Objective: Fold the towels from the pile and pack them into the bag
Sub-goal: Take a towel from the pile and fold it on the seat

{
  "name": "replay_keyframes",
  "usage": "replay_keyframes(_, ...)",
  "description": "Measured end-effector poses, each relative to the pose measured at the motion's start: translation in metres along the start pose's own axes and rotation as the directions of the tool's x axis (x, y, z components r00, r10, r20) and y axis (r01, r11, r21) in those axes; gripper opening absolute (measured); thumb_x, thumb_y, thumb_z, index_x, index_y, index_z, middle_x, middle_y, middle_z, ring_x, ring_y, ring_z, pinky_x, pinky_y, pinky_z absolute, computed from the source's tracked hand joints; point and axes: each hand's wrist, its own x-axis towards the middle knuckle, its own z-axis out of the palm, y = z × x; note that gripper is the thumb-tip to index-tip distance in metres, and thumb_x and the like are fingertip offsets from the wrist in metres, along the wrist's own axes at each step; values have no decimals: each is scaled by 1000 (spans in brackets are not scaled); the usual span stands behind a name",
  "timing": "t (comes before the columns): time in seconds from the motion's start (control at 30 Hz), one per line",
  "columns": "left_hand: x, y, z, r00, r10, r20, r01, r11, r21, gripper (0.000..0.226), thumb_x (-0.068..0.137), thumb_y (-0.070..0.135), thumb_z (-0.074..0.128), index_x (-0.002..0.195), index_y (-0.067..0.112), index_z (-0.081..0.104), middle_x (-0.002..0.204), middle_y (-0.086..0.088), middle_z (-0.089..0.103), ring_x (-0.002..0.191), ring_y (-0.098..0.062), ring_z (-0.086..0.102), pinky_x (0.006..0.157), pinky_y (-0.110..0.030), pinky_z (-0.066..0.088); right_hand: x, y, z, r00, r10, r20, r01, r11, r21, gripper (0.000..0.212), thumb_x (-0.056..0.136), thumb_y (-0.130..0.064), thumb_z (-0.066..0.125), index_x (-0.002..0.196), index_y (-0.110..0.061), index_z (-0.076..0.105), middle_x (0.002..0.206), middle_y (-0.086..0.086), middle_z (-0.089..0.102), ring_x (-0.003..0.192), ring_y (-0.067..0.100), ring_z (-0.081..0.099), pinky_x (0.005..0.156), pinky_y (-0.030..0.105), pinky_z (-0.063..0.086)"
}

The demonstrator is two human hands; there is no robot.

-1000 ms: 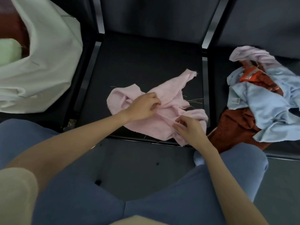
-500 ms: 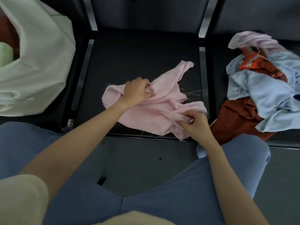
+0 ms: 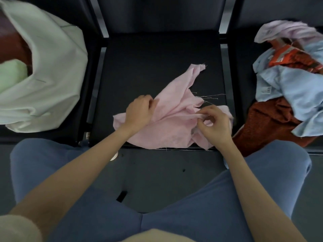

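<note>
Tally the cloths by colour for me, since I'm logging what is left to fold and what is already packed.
Pink: 2, the pink towel in both hands, one atop the pile
Light blue: 1
Rust red: 1
Orange patterned: 1
Green: 1, in the white bag
Total: 6 visible

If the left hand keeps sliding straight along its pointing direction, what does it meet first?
Probably just more of the crumpled pink towel the left hand already grips; beyond that, bare black seat, though depth is unclear.
</note>
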Motion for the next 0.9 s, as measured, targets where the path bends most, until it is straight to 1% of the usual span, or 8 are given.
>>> replay_keyframes(0.17, 67, 13, -1, 989, 63, 137, -48, 992, -113, 27, 96, 28, 54, 118, 15, 62, 113, -5, 58, 95, -17, 57, 84, -31, 48, 0, -1, 6, 999, 22, 29, -22, 1000, 15, 19, 69, -6, 58, 84, -11, 68, 87, 1, 61, 77, 17, 59, 67, 30, 52)
replay_keyframes(0.3, 104, 31, 5, 945, 60, 321, 16, 973, -231, 44, 92, 21, 63, 135, 15, 52, 126, -2, 57, 101, -11, 55, 86, -23, 44, 0, 1, 7, 998, 27, 58, -28, 1000, 5, 31, 75, 6, 63, 84, -23, 66, 90, -7, 60, 73, 5, 58, 66, 11, 44)
replay_keyframes(0.37, 113, 34, 8, 917, 67, 393, 30, 971, -236, 43, 89, 22, 67, 130, 15, 54, 118, 0, 57, 96, -10, 55, 79, -20, 43, 1, 3, 8, 996, 31, 81, -31, 1000, -5, 28, 78, 7, 65, 85, -20, 71, 91, -11, 59, 71, 4, 59, 65, 9, 43)
replay_keyframes(0.47, 118, 33, 10, 906, 84, 414, -1, 980, -198, 23, 86, 27, 69, 105, 17, 61, 102, 3, 57, 83, -7, 54, 67, -18, 41, 3, 5, 8, 995, 31, 91, -30, 999, -14, 22, 79, 5, 66, 88, -14, 74, 91, -11, 58, 72, 5, 58, 64, 8, 42)
replay_keyframes(0.63, 109, 41, -13, 904, 341, 258, -337, 939, -61, 15, 92, 21, 58, 80, 18, 49, 73, 2, 54, 63, -15, 51, 57, -32, 41, 7, 3, 6, 997, 17, 77, -18, 1000, 13, 24, 79, 6, 65, 88, -13, 74, 93, -4, 61, 73, 4, 58, 65, 7, 42)
replay_keyframes(0.73, 107, 63, -37, 847, 482, 224, -497, 868, 12, 18, 96, 17, 49, 79, 20, 42, 62, 6, 45, 53, -11, 41, 52, -27, 31, 10, 0, 4, 997, -12, 71, 10, 1000, 24, 25, 79, 8, 64, 88, -12, 75, 90, -4, 60, 73, 4, 58, 66, 7, 43)
replay_keyframes(0.83, 107, 87, -54, 771, 587, 246, -625, 771, 121, 4, 99, 25, 49, 95, 22, 50, 56, 7, 43, 47, -8, 39, 48, -25, 26, 11, -3, -1, 997, -11, 78, 9, 1000, 25, 24, 79, 7, 65, 89, -12, 76, 88, -5, 61, 75, 6, 58, 68, 8, 44)
replay_keyframes(0.9, 108, 101, -57, 780, 559, 281, -600, 796, 80, 10, 97, 31, 53, 90, 23, 53, 59, 8, 47, 49, -7, 42, 51, -25, 27, 11, -4, -4, 996, -6, 84, 5, 1000, 17, 23, 78, 8, 67, 89, -11, 76, 87, -3, 63, 78, 7, 59, 68, 8, 43)
